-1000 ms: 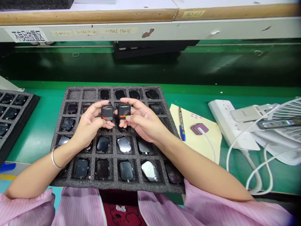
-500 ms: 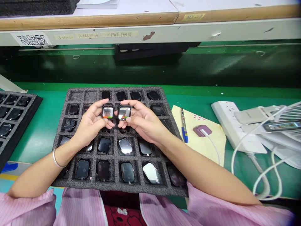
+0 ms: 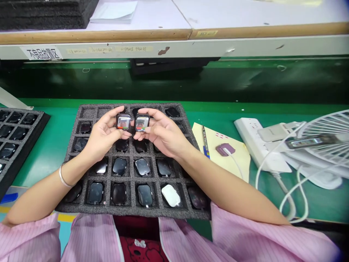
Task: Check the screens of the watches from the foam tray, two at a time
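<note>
Above a dark foam tray [image 3: 133, 213], my left hand [image 3: 105, 135] pinches a smartwatch case [image 3: 124, 122] between thumb and fingers, its lit screen facing me. Close beside it, my right hand [image 3: 163, 134] grips a second smartwatch case [image 3: 142, 123], also lit. Both screens carry small red and green patches low down; the finer picture is too small to read. Neither case has a strap. In the tray's compartments lie several more watch cases with dark screens, and one at the front right [image 3: 171, 195] looks white. My hands and forearms hide some compartments.
Left of the tray sits another foam tray [image 3: 24, 145] of watch cases. To the right are yellow paper [image 3: 218, 160], a pen [image 3: 205, 142], a purple charger block [image 3: 225, 149], a white power strip [image 3: 259, 145], a white fan [image 3: 327, 145] and loose cables. A shelf edge [image 3: 185, 52] crosses above.
My view has shifted a little, so the shelf appears lower and the right-hand items further left. Both hands still hold the two lit watch cases side by side, slightly higher in view.
</note>
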The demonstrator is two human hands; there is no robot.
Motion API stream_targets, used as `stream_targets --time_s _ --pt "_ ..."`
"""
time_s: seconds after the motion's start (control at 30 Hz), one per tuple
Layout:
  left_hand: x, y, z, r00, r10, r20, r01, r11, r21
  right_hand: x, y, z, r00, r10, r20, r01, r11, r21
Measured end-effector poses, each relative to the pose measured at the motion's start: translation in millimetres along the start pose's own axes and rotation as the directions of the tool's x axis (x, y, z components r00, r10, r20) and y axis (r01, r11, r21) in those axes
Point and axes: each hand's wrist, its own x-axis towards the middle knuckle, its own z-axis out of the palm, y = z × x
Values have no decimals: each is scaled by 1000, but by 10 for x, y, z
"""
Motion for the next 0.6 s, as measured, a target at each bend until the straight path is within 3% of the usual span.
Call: stream_targets --time_s 0.3,0.6 --pt "161 309 130 994 95 46 -95 996 2 166 -254 11 991 -123 -45 117 987 -112" --pt "354 264 175 993 113 44 -112 993 -26 293 -270 -72 981 -184 -59 174 975 -135"
